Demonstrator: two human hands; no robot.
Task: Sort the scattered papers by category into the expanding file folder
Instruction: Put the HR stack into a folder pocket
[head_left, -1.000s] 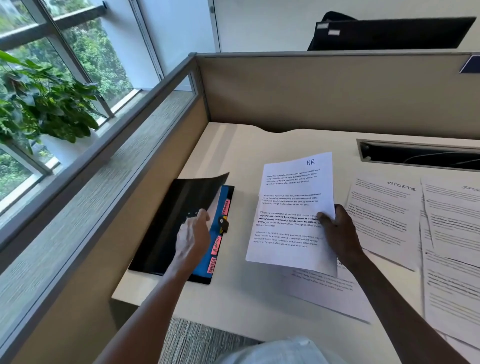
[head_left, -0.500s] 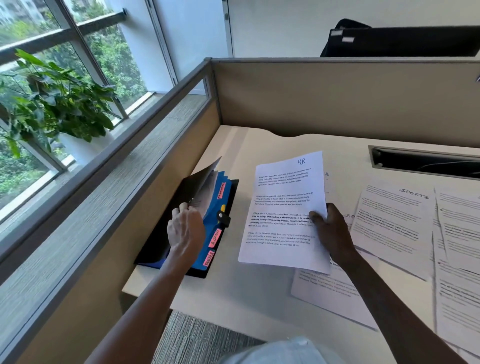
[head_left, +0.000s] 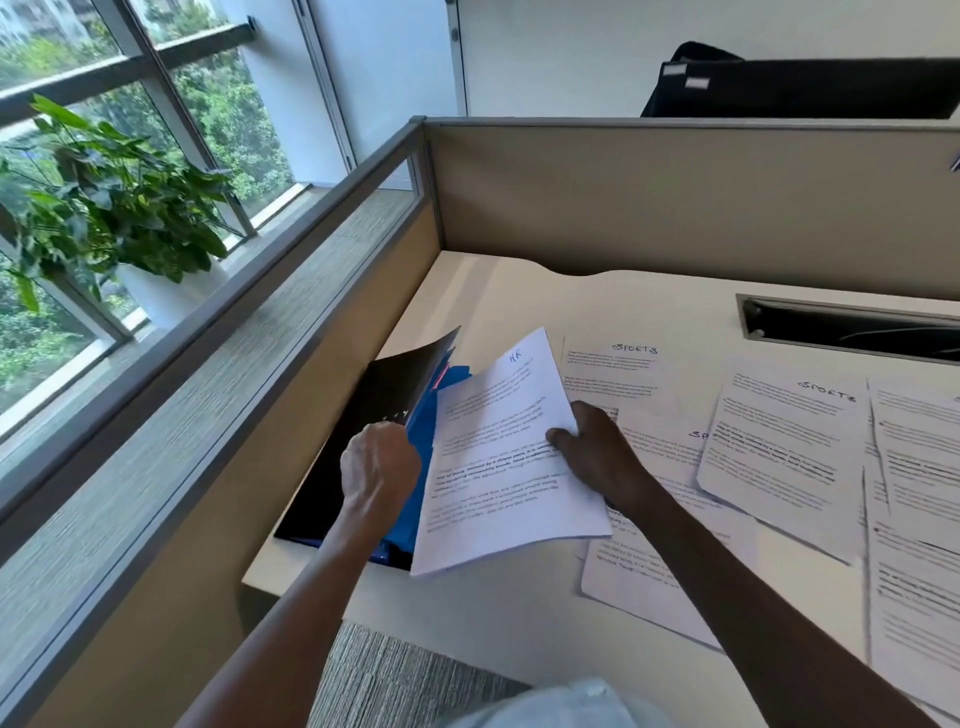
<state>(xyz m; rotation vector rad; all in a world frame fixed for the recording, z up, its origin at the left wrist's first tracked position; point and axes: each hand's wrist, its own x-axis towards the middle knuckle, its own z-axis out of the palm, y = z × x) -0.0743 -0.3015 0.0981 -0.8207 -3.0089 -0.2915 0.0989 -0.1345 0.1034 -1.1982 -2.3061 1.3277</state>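
A black expanding file folder (head_left: 358, 431) with blue dividers (head_left: 422, 415) lies at the desk's left edge, its cover raised. My left hand (head_left: 379, 460) grips the blue dividers and holds a pocket apart. My right hand (head_left: 597, 452) pinches the right edge of a white sheet marked "HR" (head_left: 498, 457). The sheet is tilted, and its left edge lies over the blue dividers. Several printed sheets marked "SPORTS" (head_left: 779, 447) lie spread over the desk to the right.
Beige partition walls (head_left: 675, 208) close the desk at the back and left. A dark cable slot (head_left: 852, 330) is set into the desk at the back right. A potted plant (head_left: 104, 208) stands by the window beyond the left partition.
My right hand has carried the HR sheet left until it overlaps the folder. My left hand has lifted the cover higher and spread the blue dividers.
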